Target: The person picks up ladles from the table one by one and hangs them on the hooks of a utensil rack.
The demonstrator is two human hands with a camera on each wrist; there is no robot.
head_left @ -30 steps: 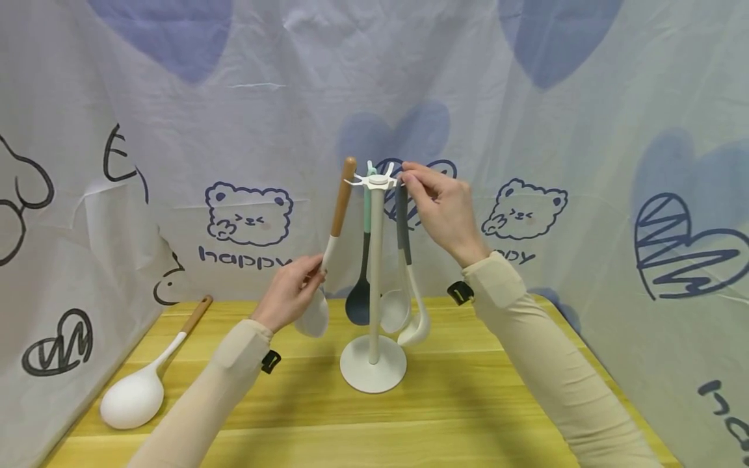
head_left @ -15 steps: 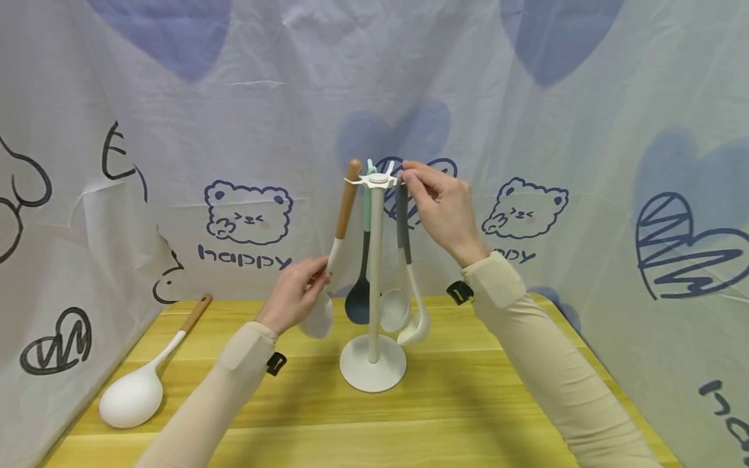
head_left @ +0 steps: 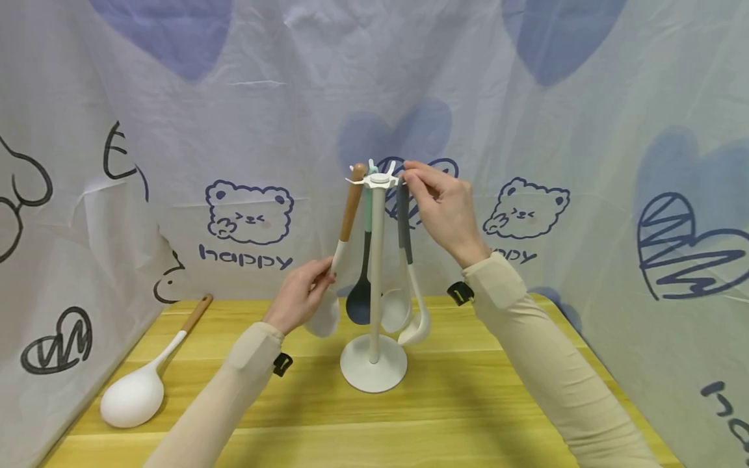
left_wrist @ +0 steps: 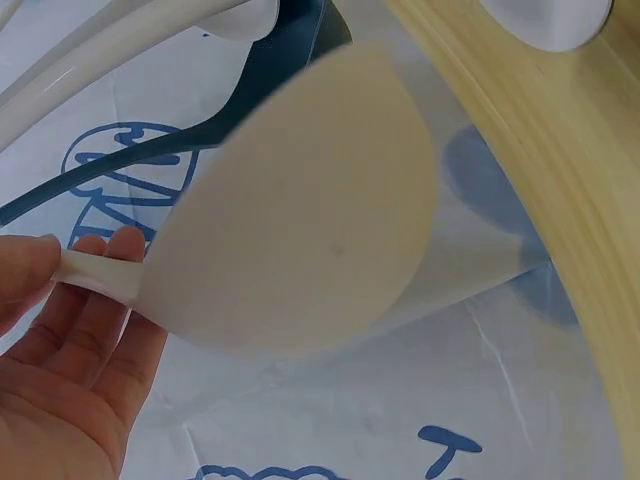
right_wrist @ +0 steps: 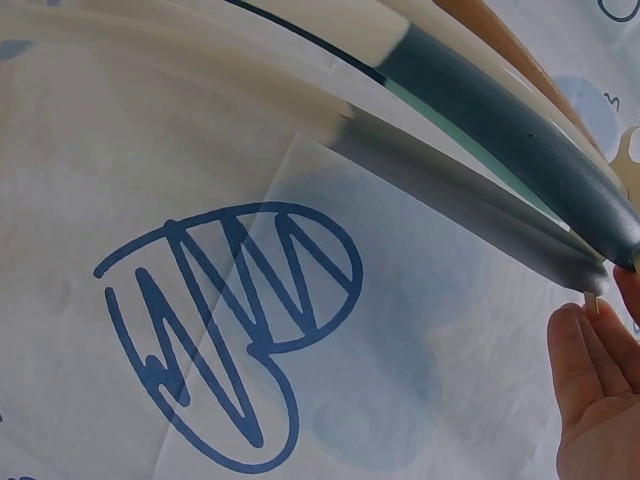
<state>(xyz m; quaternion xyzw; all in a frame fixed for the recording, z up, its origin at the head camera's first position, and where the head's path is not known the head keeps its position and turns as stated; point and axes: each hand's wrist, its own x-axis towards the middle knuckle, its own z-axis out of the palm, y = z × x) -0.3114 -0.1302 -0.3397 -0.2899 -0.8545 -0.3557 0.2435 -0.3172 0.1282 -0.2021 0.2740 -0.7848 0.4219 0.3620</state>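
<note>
A white utensil rack (head_left: 375, 273) with a ring of hooks stands on the table. My left hand (head_left: 300, 294) pinches the white neck of a wooden-handled spatula (head_left: 351, 211); its broad pale head (left_wrist: 300, 220) hangs down, and the handle's top is beside the rack's left hooks. Thumb and fingertips of my right hand (head_left: 441, 207) pinch a right-hand hook of the rack, at the top of a grey-handled white ladle (head_left: 414, 325). In the right wrist view, two grey handles (right_wrist: 520, 140) hang close by. Whether the spatula is on a hook cannot be seen.
A mint-handled, dark-headed ladle (head_left: 359, 303) and another white utensil (head_left: 395, 312) hang from the rack. A large white ladle (head_left: 133, 398) with a wooden handle lies at the left of the wooden table (head_left: 445, 416). A printed cloth (head_left: 374, 78) surrounds the table.
My left hand has moved right with the spatula, bringing its handle top closer to the rack and slightly lower. The right hand has stayed at the hook.
</note>
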